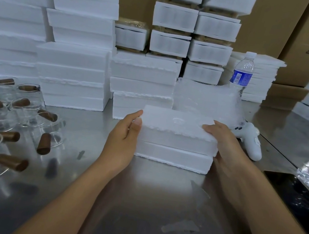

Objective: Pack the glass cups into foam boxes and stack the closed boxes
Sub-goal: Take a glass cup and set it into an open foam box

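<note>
One closed foam box (176,139) lies on the metal table (137,203) at the near centre, its lid seated on the lower half. What it holds cannot be seen. It is held at both ends. The left hand (125,132) is clamped against the left end, with the thumb pressed on the near corner of the lid and the fingers reaching over the top edge. The right hand (223,142) is wrapped round the right end, with the thumb laid on the lid.

To the near left, a cluster of glass cups (21,110) stands on the table. Roughly nine brown handles can be counted among them, and the cups appear empty. Some are blurred at the edge of the view.

Just behind the held box, three closed foam boxes are stacked in a low pile (142,87). Taller piles of foam boxes (75,56) rise at the far left, and their number cannot be told exactly. Two columns of foam packs (191,34) are set further back against cardboard cartons (272,24).

A heap of bubble wrap (205,102) lies just behind the held box on the right. One water bottle (242,73) with a blue label stands behind that. One white game controller (249,142) rests beside the right hand. A black screen (297,196) lies at the near right.
</note>
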Motion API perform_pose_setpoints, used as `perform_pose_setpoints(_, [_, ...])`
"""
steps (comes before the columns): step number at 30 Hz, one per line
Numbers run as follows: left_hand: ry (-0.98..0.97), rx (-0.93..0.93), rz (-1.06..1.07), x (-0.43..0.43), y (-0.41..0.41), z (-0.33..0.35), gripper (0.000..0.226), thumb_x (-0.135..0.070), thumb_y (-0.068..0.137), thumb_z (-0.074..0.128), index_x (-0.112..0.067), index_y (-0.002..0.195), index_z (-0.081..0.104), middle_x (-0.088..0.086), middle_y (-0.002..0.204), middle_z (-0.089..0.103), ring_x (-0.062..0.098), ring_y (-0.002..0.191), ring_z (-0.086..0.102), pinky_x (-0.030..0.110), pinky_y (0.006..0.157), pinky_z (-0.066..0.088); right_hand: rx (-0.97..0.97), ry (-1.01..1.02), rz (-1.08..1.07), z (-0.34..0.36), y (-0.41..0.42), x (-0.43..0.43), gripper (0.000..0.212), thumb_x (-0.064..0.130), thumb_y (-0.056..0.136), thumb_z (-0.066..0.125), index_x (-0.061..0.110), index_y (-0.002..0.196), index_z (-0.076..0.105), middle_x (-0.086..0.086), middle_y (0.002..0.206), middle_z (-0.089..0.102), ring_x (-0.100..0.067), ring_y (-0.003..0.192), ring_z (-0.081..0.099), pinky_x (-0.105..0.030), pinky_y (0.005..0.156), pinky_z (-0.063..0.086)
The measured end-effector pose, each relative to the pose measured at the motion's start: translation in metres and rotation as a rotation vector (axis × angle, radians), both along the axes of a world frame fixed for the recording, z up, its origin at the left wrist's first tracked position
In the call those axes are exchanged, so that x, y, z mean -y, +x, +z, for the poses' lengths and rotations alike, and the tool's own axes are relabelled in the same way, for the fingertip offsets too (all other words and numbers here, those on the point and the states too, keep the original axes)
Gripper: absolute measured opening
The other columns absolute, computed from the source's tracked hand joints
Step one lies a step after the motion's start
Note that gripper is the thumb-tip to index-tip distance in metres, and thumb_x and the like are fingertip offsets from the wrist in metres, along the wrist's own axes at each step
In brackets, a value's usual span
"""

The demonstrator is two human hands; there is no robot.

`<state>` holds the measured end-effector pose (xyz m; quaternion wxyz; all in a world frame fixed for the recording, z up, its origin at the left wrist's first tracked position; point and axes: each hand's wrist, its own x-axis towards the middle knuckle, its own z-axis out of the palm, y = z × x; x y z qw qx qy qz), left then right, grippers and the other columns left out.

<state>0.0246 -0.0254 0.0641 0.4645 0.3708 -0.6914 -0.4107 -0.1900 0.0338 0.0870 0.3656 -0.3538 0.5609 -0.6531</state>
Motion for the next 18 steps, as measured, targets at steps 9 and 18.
perform_pose_setpoints(9, [0.139, -0.038, -0.045, 0.001, 0.004, 0.003, 0.028, -0.045, 0.1, 0.029, -0.053, 0.122, 0.044, -0.019, 0.134, 0.046, 0.009, 0.132, 0.04, 0.041, 0.112, 0.032, 0.057, -0.027, -0.016, -0.009, 0.01, -0.002, 0.047, 0.017, 0.084, 0.059, 0.006, 0.128, 0.045, -0.01, 0.114, 0.061, -0.029, 0.105, 0.061, -0.046, 0.097, 0.045])
perform_pose_setpoints(18, [0.174, -0.031, 0.234, -0.01, -0.001, 0.006, 0.02, -0.03, 0.097, 0.036, -0.043, 0.11, 0.046, -0.011, 0.067, 0.047, -0.009, 0.051, 0.05, 0.004, 0.049, 0.038, 0.067, -0.081, 0.006, -0.008, 0.027, 0.007, 0.058, 0.029, 0.064, 0.069, 0.021, 0.121, 0.062, 0.002, 0.12, 0.065, -0.02, 0.116, 0.058, -0.044, 0.107, 0.038])
